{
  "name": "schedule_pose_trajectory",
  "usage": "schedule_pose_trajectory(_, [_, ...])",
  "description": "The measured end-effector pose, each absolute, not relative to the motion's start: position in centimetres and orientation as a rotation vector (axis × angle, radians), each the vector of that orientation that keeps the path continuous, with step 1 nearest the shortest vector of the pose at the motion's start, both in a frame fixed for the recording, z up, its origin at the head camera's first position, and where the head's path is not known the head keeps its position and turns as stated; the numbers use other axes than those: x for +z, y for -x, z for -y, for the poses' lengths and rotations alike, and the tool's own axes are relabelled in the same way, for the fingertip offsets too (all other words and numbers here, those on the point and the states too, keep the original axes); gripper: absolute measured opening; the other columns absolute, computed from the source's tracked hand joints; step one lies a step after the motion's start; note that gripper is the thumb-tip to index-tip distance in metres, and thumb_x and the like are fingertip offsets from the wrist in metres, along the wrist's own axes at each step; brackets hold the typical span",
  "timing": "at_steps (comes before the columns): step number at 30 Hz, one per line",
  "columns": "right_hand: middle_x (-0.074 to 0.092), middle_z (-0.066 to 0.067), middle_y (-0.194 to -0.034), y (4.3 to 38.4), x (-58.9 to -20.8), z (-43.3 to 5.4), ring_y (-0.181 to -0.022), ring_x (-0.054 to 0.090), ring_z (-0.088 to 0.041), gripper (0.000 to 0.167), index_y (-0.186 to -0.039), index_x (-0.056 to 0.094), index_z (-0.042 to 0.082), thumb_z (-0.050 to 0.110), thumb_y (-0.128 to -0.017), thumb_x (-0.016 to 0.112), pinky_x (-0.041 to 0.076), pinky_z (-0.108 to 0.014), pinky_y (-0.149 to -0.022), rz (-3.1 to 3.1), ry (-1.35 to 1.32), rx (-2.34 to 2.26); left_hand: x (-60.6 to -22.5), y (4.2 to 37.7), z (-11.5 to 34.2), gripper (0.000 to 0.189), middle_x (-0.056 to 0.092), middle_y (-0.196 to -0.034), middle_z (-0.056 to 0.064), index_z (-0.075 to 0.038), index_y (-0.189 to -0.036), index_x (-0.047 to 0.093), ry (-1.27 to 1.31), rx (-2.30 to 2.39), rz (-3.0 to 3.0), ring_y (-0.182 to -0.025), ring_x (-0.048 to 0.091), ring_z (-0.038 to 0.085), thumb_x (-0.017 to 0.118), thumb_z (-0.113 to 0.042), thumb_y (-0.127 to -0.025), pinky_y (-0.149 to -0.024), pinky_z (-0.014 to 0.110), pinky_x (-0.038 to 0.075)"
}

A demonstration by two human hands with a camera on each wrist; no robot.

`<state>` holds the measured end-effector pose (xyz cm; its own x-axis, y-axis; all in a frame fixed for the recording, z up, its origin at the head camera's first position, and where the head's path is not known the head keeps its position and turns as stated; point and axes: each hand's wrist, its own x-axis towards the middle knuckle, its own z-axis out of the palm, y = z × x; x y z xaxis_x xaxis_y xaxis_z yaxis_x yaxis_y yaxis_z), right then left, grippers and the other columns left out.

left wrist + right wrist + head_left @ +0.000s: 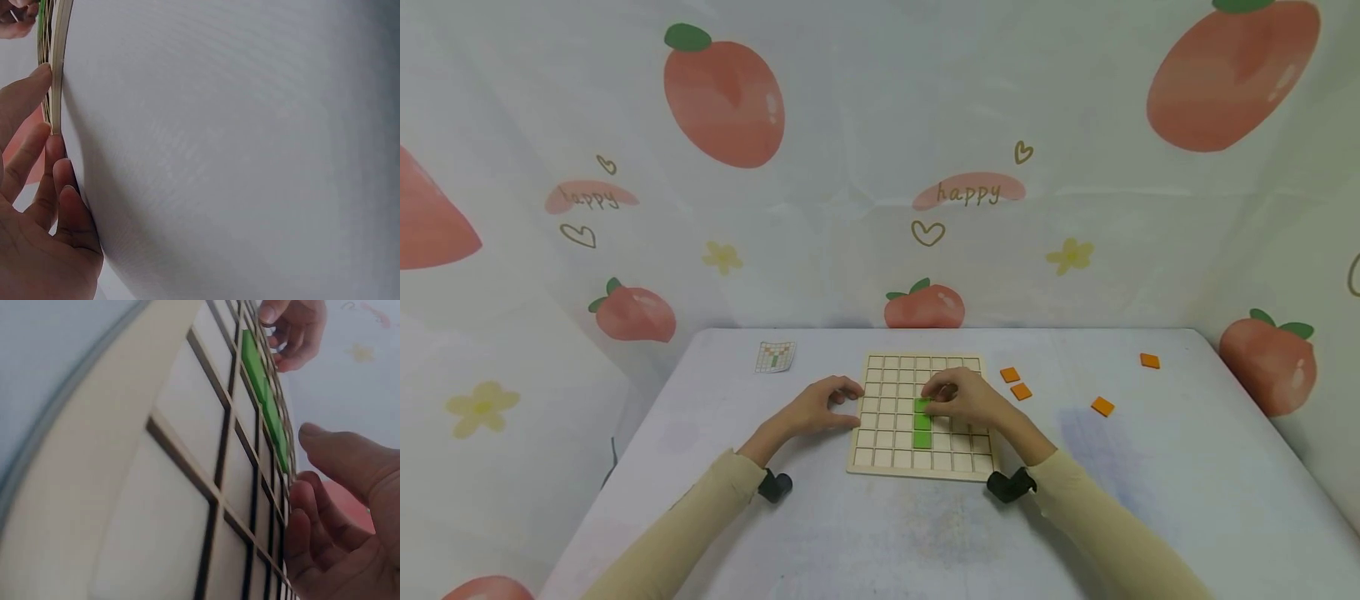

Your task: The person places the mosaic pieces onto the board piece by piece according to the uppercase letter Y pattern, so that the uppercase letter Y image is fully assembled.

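A square wooden grid board (917, 476) lies on the table in front of the person. Green square tiles (922, 440) fill several adjoining cells in one column near its middle. Over the upper end of this green column is the right hand (967, 397), thumb and bent fingers apart around the top tile. In the right wrist view, no tile shows in the gap between the thumb (344, 450) and the fingers. The left hand (820, 408) rests at the board's left edge, its thumb and fingertips spread along the rim (58, 75).
Two orange tiles (1020, 391) lie close to the board's right side. Farther right are another orange tile (1102, 407) and one near the back right corner (1150, 361). A small card with a coloured grid pattern (775, 357) lies back left. A fruit-printed curtain (850, 250) hangs behind the table.
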<state>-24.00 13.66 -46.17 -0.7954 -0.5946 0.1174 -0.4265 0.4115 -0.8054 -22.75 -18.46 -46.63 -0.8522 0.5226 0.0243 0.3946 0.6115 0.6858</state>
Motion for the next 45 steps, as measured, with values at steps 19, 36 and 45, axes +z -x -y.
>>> schedule_pose_trajectory(19, [0.07, -0.012, -0.104, 22.7, -45.1, -21.2, -0.09, 0.065, -0.025, 0.024, -0.11, 0.071, -0.004, 0.01, -0.091, 0.079, 0.055, -0.034, -0.079, -2.51, 0.89, -1.407, -46.5, 22.6, 18.4, 0.046, 0.064, -0.121, 0.004, -0.007, -0.126, 0.065, -0.706, 1.058, -2.658, -0.105, 0.058, 0.022, 0.085, -0.019, -0.085, -0.097, 0.043, 0.047])
schedule_pose_trajectory(36, [0.07, -0.012, -0.108, 21.0, -45.0, -28.0, -0.096, 0.066, -0.026, 0.029, -0.114, 0.07, -0.003, 0.013, -0.091, 0.079, 0.055, -0.028, -0.08, -2.59, 0.622, -1.411, -46.5, 22.7, 18.4, 0.046, 0.064, -0.119, 0.004, -0.006, -0.125, 0.065, -0.742, 1.049, -2.669, -0.103, 0.058, 0.021, 0.085, -0.017, -0.085, -0.096, 0.042, 0.047])
schedule_pose_trajectory(45, [0.068, -0.015, -0.112, 21.4, -45.7, -29.3, -0.099, 0.065, -0.029, 0.034, -0.116, 0.07, -0.003, 0.015, -0.089, 0.081, 0.054, -0.028, -0.083, -2.598, 0.607, -1.414, -46.5, 22.7, 18.5, 0.046, 0.064, -0.119, 0.004, -0.006, -0.125, 0.064, -0.754, 1.056, -2.659, -0.103, 0.058, 0.022, 0.084, -0.019, -0.086, -0.096, 0.042, 0.047])
